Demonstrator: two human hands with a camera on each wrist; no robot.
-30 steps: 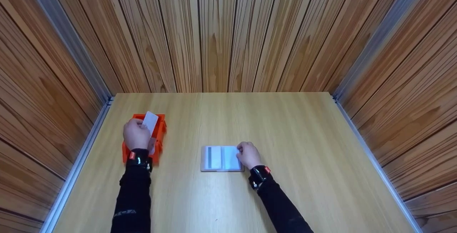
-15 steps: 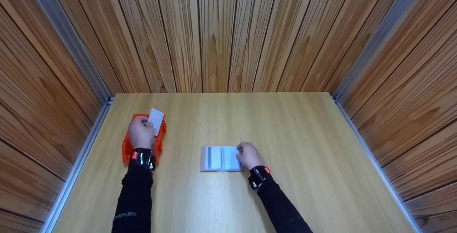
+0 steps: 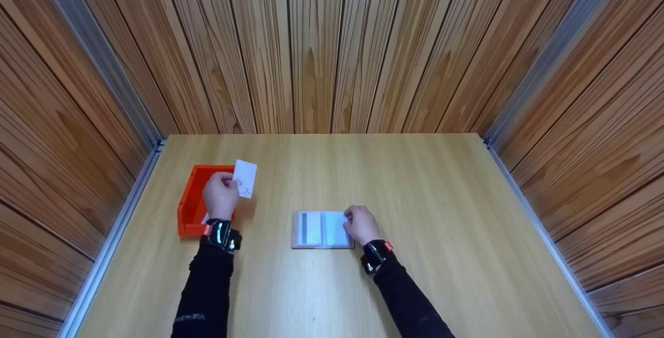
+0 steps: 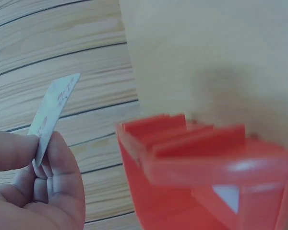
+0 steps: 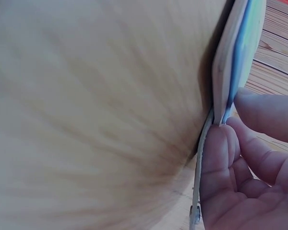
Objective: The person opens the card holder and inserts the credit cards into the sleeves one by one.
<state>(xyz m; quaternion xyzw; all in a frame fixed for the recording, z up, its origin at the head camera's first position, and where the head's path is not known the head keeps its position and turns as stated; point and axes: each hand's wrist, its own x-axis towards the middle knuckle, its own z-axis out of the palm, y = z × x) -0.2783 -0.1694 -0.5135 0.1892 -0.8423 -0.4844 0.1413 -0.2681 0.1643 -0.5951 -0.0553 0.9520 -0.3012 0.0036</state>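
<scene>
Pinching the white card (image 3: pixel 245 178) in left hand (image 3: pixel 220 196), swing clear of the orange bin (image 3: pixel 190 229). Pinching the booklet (image 3: pixel 313 229) in right hand (image 3: pixel 362 224), steady it on the worktop (image 3: pixel 441 208).

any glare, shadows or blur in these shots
Head view: pale glare on the table, bluish sheen on the booklet; left wrist: a glint on the blurred red bin, a soft shadow on the table; right wrist: the table streaky and out of focus.
</scene>
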